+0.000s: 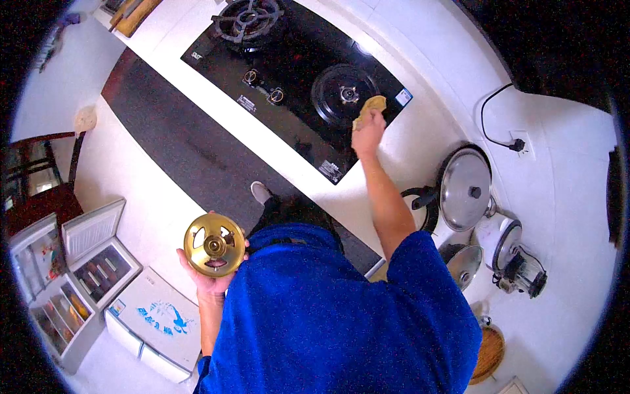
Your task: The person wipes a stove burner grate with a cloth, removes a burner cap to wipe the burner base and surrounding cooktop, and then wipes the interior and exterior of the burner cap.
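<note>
My left hand (211, 281) holds a round brass-coloured burner part (214, 245) with three cut-outs, away from the counter at the left of my body. In my right hand (369, 136) is a yellowish cloth (374, 105), pressed on the black glass stovetop (298, 128) beside the right burner (348, 94). That burner has no pan support on it. A dark pan support (247, 20) sits on the other burner. Two knobs (277, 96) are near the stove's front edge.
On the right side stand a lidded pan (465, 189), a second lidded pot (463, 266), a rice cooker (502, 240) and a wicker basket (489, 354). A black plug (518, 144) is in the wall socket. A dark mat (190, 141) lies on the floor; an open fridge (98, 269) is at the lower left.
</note>
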Motion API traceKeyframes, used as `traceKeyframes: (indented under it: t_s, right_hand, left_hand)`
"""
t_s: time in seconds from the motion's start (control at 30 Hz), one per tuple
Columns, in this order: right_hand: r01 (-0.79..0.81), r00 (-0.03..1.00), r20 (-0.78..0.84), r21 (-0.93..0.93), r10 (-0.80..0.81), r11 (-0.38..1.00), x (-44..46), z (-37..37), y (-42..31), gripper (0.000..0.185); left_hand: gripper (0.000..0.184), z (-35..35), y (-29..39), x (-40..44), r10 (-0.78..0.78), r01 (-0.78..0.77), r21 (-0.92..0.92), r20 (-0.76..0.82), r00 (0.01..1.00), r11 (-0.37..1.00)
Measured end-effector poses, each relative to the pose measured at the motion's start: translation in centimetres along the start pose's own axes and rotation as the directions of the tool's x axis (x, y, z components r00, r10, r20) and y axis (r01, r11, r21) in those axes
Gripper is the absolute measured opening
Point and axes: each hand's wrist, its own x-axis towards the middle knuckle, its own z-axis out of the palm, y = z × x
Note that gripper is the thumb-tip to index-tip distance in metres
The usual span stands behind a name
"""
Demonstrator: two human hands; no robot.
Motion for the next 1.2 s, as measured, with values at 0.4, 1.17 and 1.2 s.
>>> traceKeyframes:
  t_s: [0.4,1.17,1.2]
  right_hand:
    - [-0.48,0.829,0.558,0.722,-0.01,0.499,6.8,-0.5,-11.1,0.029]
    - [-0.103,0.797,0.498,0.669,-0.342,0.736,-5.0,3.0,-12.0,0.025]
    - [-0.504,0.689,0.723,0.535,-0.058,0.678,-3.4,2.9,-11.9,0.025]
  left_hand:
    - [0.109,-0.2,0.6,0.2,0.002,-0.003,0.017,0.088,0.996,1.0]
    - [0.107,-1.6,-0.3,0.4,0.128,-0.132,-0.113,-0.042,0.991,0.985]
    - [0.107,-1.8,-0.2,0.4,0.129,-0.129,-0.125,-0.013,0.992,0.984]
